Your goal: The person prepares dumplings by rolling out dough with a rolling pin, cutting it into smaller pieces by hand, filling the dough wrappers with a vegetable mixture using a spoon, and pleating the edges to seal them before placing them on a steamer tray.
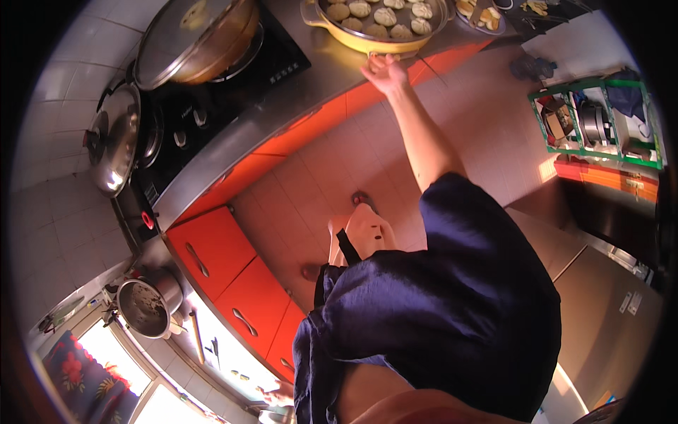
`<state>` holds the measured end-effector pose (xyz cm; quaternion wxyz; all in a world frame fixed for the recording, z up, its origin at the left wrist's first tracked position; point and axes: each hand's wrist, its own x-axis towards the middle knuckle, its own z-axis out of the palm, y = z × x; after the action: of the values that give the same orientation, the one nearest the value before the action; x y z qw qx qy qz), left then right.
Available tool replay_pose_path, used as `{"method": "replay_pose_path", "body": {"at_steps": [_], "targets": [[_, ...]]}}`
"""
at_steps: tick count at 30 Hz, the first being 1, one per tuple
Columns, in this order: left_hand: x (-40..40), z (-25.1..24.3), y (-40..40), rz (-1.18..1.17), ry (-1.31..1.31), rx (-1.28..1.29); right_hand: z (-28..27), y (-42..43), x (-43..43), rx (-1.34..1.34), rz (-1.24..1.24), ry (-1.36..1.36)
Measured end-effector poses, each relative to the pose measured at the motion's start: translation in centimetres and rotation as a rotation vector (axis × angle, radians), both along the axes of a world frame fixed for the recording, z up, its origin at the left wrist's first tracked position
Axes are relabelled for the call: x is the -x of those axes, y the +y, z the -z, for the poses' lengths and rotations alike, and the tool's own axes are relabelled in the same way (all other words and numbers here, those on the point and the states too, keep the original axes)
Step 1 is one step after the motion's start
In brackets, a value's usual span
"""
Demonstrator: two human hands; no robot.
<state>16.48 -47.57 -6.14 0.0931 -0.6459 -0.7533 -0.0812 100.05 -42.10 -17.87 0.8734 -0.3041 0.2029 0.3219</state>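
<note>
My right hand (386, 75) reaches up to the front of a round yellow electric pan (349, 41), thumb apart, fingertips at the control part under its rim. Several pleated buns (385, 17) sit in the pan, spaced apart. My left hand (279, 395) shows only partly at the bottom edge, washed out by glare, over the bright counter by the window. A pale round vessel (275, 416) lies just below it, cut off by the frame. Whether that hand holds anything is hidden.
A large glass-lidded wok (198, 42) stands on the black Haier cooktop (225, 106). A second lidded pan (117, 140) is behind. A plate of browned buns (484, 18) sits right of the electric pan. A steel pot (143, 307) and a rolling pin (197, 336) rest on the left counter.
</note>
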Motion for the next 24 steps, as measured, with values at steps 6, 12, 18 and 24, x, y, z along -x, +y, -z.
{"method": "replay_pose_path", "body": {"at_steps": [6, 12, 18, 24], "targets": [[-5.7, -1.1, -0.6, 0.046, -0.019, 0.047, -1.8, 0.7, 0.7, -0.074, 0.108, 0.016], [-7.6, -1.4, -0.7, 0.089, -0.024, 0.070, -3.1, 1.2, 0.1, -0.086, 0.113, 0.057], [-7.1, -1.5, -0.6, 0.115, -0.032, 0.075, -2.9, 3.0, 0.7, 0.108, 0.165, 0.121], [-5.8, -1.2, -0.6, 0.101, -0.065, 0.052, -1.3, 3.2, -0.7, 0.129, 0.100, 0.113]]}}
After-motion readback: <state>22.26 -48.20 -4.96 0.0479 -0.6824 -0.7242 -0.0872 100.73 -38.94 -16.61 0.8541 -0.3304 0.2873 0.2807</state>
